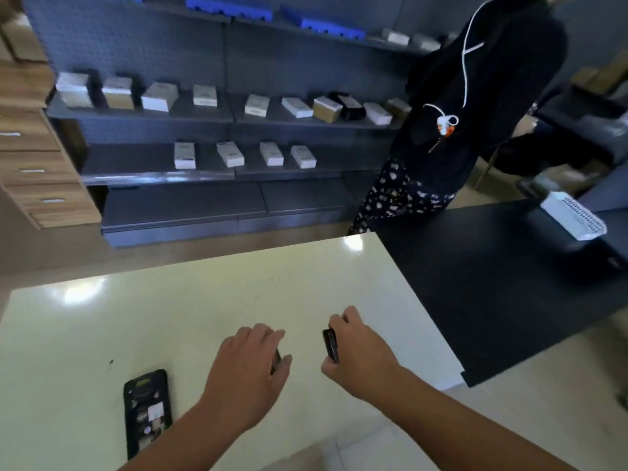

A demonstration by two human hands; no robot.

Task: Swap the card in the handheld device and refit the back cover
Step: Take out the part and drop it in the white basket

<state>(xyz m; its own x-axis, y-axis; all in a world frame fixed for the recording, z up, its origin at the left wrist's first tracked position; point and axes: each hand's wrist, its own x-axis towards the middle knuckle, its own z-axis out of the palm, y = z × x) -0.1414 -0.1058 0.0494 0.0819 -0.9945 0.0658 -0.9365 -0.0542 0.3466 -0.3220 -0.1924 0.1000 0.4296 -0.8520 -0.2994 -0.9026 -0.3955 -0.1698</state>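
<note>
The handheld device (147, 411) lies on the pale table (170, 300) at the lower left, back cover off, its insides showing. My left hand (248, 372) hovers palm down to its right, with a dark thin piece (276, 362) under the fingers that is mostly hidden. My right hand (356, 348) is closed around a flat black part (330, 345), held on edge above the table. I cannot tell whether either piece is the cover. No card is visible.
A black counter (509, 283) adjoins the table on the right, with a white perforated box (574, 215) on it. A person in dark clothes (475, 113) stands beyond it. Grey shelves (204, 113) with several small boxes line the back; wooden drawers (34, 164) stand left.
</note>
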